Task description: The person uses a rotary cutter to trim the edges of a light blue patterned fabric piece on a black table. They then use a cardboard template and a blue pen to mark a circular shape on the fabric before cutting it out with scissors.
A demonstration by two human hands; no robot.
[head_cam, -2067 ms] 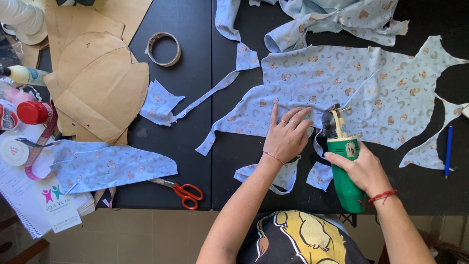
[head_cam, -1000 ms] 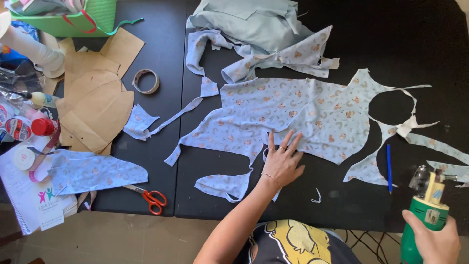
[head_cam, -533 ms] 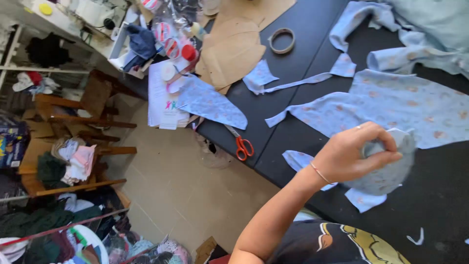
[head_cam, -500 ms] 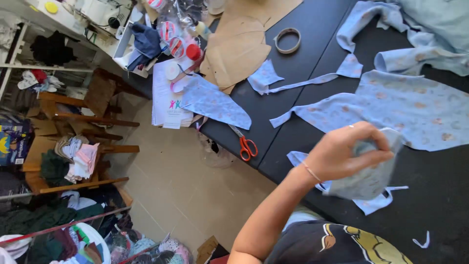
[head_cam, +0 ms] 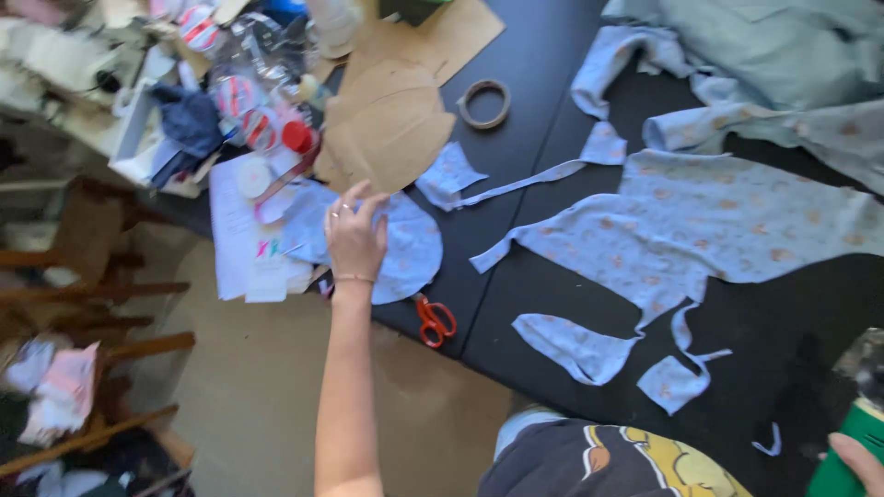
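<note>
Left hand (head_cam: 355, 241) is spread flat, fingers wide, pressing on a rounded pale blue fabric piece (head_cam: 405, 248) at the near left edge of the black table (head_cam: 534, 92). Right hand (head_cam: 861, 460) only peeks in at the near right, wrapped around a green tool (head_cam: 843, 456). Honestly that piece overhangs the edge, so it could slide off. Orange scissors (head_cam: 433, 320) lie just beside it. Soft, thin, printed cotton.

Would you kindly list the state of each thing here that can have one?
Left hand: open, flat on the rounded cloth piece.
Right hand: closed on the green cutter.
Scissors: lying closed, partly under that cloth piece.
Tape roll: lying flat.
Large printed cloth: spread out, cut.
</note>
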